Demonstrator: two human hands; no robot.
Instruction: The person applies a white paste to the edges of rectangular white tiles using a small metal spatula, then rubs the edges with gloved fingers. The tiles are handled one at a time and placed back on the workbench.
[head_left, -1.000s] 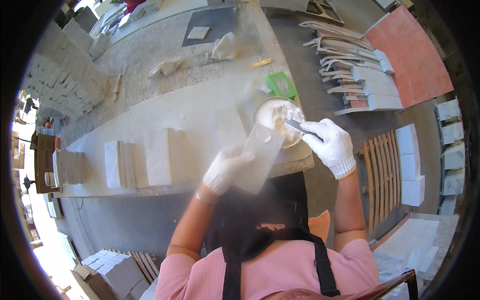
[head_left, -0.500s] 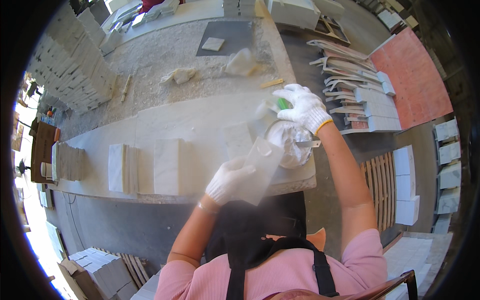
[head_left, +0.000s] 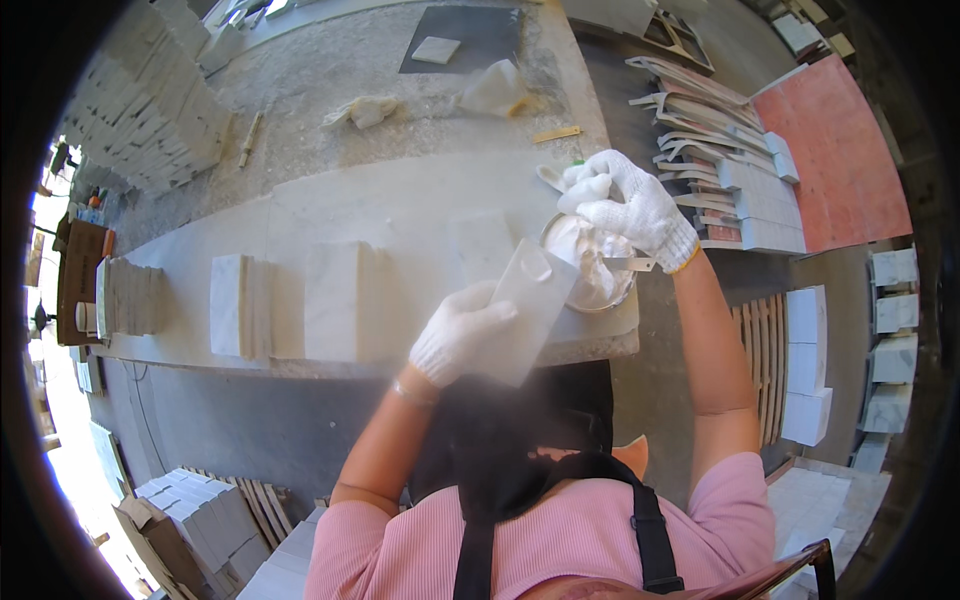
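My left hand [head_left: 462, 332], in a white knit glove, grips a flat whitish tile [head_left: 530, 300] tilted over the table's front edge. A glossy dab of paste [head_left: 537, 267] sits near the tile's upper end. My gloved right hand [head_left: 635, 208] is closed at the far side of a round tub of white paste [head_left: 585, 250]. Its fingers curl around something small; a bit of green shows by the fingertips, and the rest is hidden. A whitish rounded piece [head_left: 550, 178] lies beside those fingertips. A metal putty knife [head_left: 630, 264] rests in the tub, its end sticking out to the right.
Upright stacks of white tiles [head_left: 335, 300] stand along the pale slab [head_left: 400, 210]. Farther back lie a crumpled glove [head_left: 363, 111], a plastic bag [head_left: 495, 90], a yellowish strip [head_left: 557, 134] and a dark mat [head_left: 465, 40]. Strapped tiles [head_left: 755, 200] stand right of the table.
My right hand has moved slightly right and away from over the paste, its fingers curling in. The left hand keeps hold of the tile. The whole view has shifted a little.
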